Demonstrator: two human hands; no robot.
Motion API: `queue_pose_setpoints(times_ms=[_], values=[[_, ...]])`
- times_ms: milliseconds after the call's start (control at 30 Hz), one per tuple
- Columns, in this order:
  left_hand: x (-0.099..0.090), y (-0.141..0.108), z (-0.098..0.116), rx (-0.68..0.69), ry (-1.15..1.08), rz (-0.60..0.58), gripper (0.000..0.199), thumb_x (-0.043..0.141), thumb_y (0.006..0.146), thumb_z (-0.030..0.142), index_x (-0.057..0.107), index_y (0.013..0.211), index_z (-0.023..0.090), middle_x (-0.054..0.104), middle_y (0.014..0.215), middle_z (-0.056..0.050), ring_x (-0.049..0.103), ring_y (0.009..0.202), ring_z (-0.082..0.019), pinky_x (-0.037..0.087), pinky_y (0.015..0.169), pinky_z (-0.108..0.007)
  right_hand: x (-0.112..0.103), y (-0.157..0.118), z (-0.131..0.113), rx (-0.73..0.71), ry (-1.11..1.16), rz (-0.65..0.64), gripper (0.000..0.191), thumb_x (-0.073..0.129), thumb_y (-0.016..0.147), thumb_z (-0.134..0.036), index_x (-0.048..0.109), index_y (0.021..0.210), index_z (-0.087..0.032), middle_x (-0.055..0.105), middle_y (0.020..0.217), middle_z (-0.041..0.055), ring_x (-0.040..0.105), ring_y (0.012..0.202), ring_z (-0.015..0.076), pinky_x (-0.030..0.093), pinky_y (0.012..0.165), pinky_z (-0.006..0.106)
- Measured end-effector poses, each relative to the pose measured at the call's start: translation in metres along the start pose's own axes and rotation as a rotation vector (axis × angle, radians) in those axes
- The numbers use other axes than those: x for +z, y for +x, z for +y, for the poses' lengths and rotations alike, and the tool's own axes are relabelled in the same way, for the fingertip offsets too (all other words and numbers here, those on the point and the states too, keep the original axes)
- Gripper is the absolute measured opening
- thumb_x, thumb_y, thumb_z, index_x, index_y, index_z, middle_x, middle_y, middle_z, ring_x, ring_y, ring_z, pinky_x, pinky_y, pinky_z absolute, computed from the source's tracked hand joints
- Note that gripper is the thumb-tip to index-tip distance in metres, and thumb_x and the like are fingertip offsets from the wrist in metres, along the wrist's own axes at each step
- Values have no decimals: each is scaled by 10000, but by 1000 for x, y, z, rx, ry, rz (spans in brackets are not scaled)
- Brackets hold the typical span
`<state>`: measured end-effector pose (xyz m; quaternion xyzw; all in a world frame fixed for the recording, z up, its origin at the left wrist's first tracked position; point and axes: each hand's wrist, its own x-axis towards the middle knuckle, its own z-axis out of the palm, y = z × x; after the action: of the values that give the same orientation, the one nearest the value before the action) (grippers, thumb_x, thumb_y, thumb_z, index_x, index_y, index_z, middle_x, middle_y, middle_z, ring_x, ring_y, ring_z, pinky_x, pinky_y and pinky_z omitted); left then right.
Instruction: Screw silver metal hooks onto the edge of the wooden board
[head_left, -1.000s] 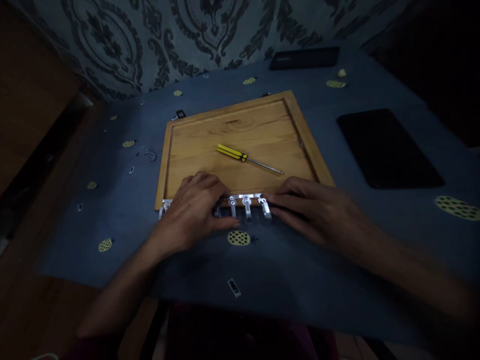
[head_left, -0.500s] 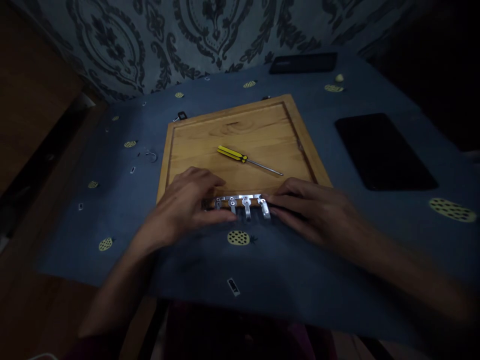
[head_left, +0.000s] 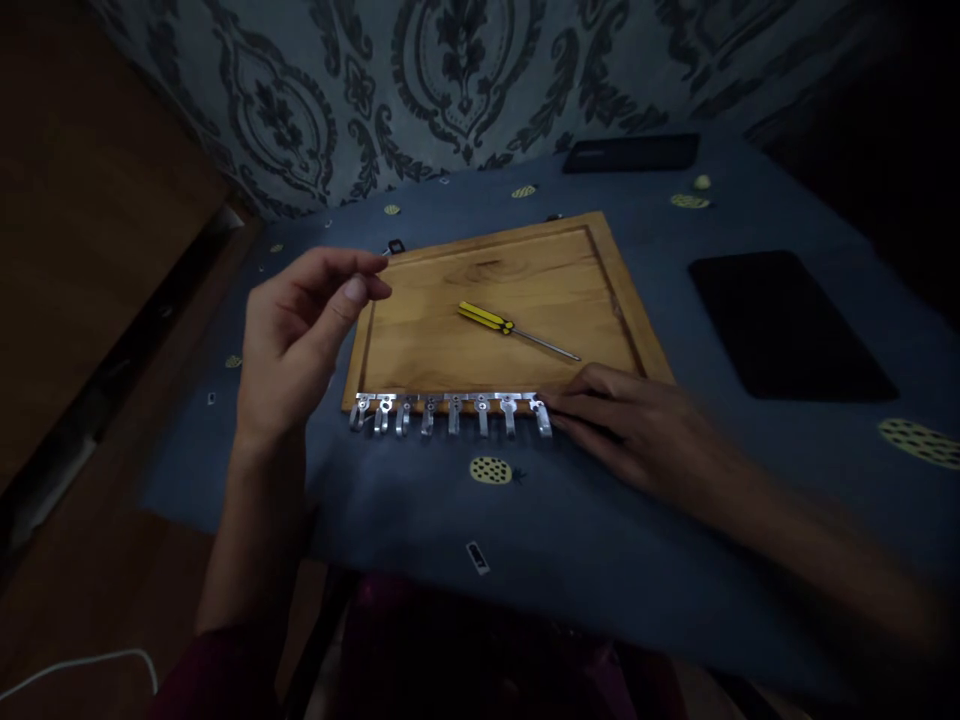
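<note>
A metal hook rail (head_left: pixel 468 402) with several downward hooks lies along the near edge of a wooden cutting board (head_left: pixel 442 370). My right hand (head_left: pixel 626 415) is at the rail's right end, its thumb and fingers closed on that end. My left hand (head_left: pixel 292 335) is lifted over the board's left side, clear of the rail. Its fingers are loosely curved, the thumb stands apart from them, and nothing shows between them. On the board lies a screwdriver (head_left: pixel 486 317) with a yellow and black handle, its shaft pointing to the right.
A black tablet-like slab (head_left: pixel 787 325) lies on the blue tablecloth (head_left: pixel 600 560) at right. Farther back is a dark flat case (head_left: pixel 630 153), with a small pale round object (head_left: pixel 702 182) near it. Behind the board's left corner sits a small black piece (head_left: pixel 395 246). Patterned wallpaper borders the table.
My left hand has come off the left part of the rail and risen up and left, uncovering more hooks. My right hand stays at the right end. The view has shifted slightly.
</note>
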<state>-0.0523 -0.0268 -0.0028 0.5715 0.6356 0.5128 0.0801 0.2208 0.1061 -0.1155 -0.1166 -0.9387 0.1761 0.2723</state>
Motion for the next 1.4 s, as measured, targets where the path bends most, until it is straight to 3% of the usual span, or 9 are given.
queue_pose_setpoints(times_ms=[67, 167, 267, 367, 667, 1167, 1400], values=[[0, -2, 3, 0, -23, -53, 191, 671, 991, 362, 747, 1098, 223, 763, 997, -40, 723, 985, -191, 574, 953, -356, -1, 1, -1, -17, -19, 0, 302, 491, 1062, -248, 788, 1071, -192, 743, 890, 82, 714, 736, 181, 564, 606, 294], [3, -11, 3, -22, 53, -311, 255, 732, 950, 405, 739, 1093, 195, 764, 1073, -68, 713, 1047, -215, 551, 984, -379, -1, 0, -1, -7, -23, -4, 291, 501, 1061, -248, 785, 1098, -196, 753, 926, 87, 729, 781, 193, 581, 639, 306], [9, -23, -4, 8, 272, -593, 520, 828, 848, 495, 699, 1224, 160, 710, 1240, -131, 634, 1227, -289, 496, 1089, -462, 0, -1, 1, -7, -13, -11, 293, 502, 1065, -267, 784, 1111, -202, 755, 940, 87, 736, 807, 201, 588, 660, 316], [19, -35, -14, 40, 454, -717, 675, 852, 788, 572, 658, 1288, 163, 649, 1329, -151, 542, 1335, -328, 424, 1172, -523, 1, -1, 2, -10, -18, -15, 301, 498, 1068, -273, 785, 1112, -192, 752, 947, 92, 734, 813, 199, 589, 670, 317], [32, -41, -24, 67, 630, -741, 585, 878, 775, 530, 664, 1199, 189, 659, 1310, -109, 530, 1300, -327, 400, 1160, -550, 3, -2, 5, -9, -21, -7, 307, 498, 1069, -290, 788, 1107, -198, 740, 927, 84, 716, 798, 184, 561, 654, 289], [37, -44, -28, 60, 610, -689, 464, 825, 838, 524, 680, 1130, 194, 696, 1249, -94, 571, 1248, -313, 438, 1109, -527, 2, -2, 4, -27, -9, -1, 281, 505, 1066, -261, 772, 1112, -186, 737, 944, 85, 728, 794, 188, 578, 641, 294], [37, -45, -30, 62, 608, -673, 499, 839, 807, 556, 689, 1123, 199, 696, 1226, -93, 579, 1239, -315, 447, 1100, -522, 0, -1, 1, -44, -22, 17, 270, 509, 1065, -242, 771, 1089, -182, 736, 921, 77, 728, 788, 177, 573, 638, 281]])
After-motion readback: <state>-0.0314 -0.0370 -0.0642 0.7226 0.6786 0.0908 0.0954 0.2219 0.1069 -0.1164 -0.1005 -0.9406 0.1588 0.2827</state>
